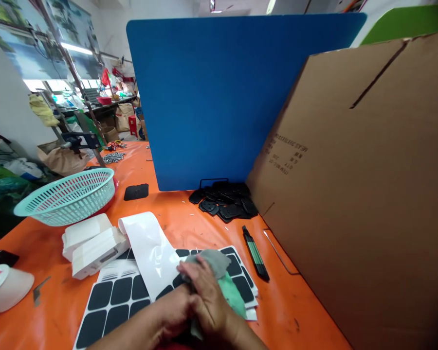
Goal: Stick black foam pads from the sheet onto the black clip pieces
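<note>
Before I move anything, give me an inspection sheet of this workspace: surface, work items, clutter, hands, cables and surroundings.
Surface: orange table cover, dotted with small scraps and dark marks.
Work items: gray cloth at the hands, green cloth beside it; sheets of dark rounded squares beneath, partly covered by a curled white sheet.
Clutter: black-and-green tool, pile of black pieces, pale teal basket, white stacks.
Hands: left hand and right hand together at the gray cloth; exact grip hidden.
Cables: nothing seen for certain.
Surroundings: blue panel behind, cardboard box at right.
</note>
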### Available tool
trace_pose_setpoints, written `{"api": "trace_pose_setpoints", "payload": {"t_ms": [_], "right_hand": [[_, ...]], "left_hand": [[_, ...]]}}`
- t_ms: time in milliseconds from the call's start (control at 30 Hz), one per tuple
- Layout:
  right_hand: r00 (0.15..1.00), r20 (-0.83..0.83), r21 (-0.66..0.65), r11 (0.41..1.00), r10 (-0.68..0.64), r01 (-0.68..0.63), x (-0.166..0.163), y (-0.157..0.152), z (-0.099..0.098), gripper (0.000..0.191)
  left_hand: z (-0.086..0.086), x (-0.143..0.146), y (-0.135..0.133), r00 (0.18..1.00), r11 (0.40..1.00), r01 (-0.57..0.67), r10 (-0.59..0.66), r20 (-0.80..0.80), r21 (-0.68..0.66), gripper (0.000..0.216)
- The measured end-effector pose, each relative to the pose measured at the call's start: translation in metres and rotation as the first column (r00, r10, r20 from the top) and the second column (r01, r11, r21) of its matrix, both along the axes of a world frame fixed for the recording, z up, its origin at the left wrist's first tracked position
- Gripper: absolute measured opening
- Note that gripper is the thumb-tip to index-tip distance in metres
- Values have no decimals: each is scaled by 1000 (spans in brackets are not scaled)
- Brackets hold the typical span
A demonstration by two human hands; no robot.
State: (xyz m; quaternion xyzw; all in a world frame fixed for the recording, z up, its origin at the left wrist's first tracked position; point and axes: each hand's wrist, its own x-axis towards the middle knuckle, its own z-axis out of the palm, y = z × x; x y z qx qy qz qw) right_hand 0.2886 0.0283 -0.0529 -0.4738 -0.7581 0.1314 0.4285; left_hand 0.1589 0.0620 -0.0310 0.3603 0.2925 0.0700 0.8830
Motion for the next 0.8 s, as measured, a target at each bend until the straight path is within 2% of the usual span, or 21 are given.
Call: {"api": "trace_pose_setpoints", "payload": {"t_ms": [100,133,267,333,400,467,567,667,733,800], "right_hand": [[964,-5,27,963,-268,268,9,0,-2,43],[956,-12,10,956,-292,292,11,-1,-2,42],[975,-83,-89,975,-209,201,10,-8,-1,40],[937,-201,-194,949,-285,247,13,-7,0,32],[875,-291,-283,908,-387,308,22,0,-1,33],[819,-336,-323,874,-465,363,39,7,0,41],[718,-425,-357,831,-551,427,71,10,7,47],[641,-508,-392,817,-575,422,96,-1,15,49],[681,-462,-404,818,-568,409,105,-13,13,45],[814,-240,-360,827,-530,432,110,-26,1,38]], "left_hand": [[6,-2,0,997,998,44,-47,-59,-42,89],[8,-3,0,997,998,37,-41,-70,-52,92],[10,-2,2,998,999,16,-18,-62,-42,97],[7,0,6,997,997,74,-74,-2,-13,99],[2,0,11,993,997,76,-75,94,-14,97],[-3,-2,18,983,992,62,-42,180,-106,90],[-3,-10,31,960,947,94,-5,280,-307,77],[5,-21,43,962,910,66,52,270,-409,74],[12,-28,50,973,897,-2,104,206,-442,71],[18,-38,54,980,903,-77,146,135,-422,67]]}}
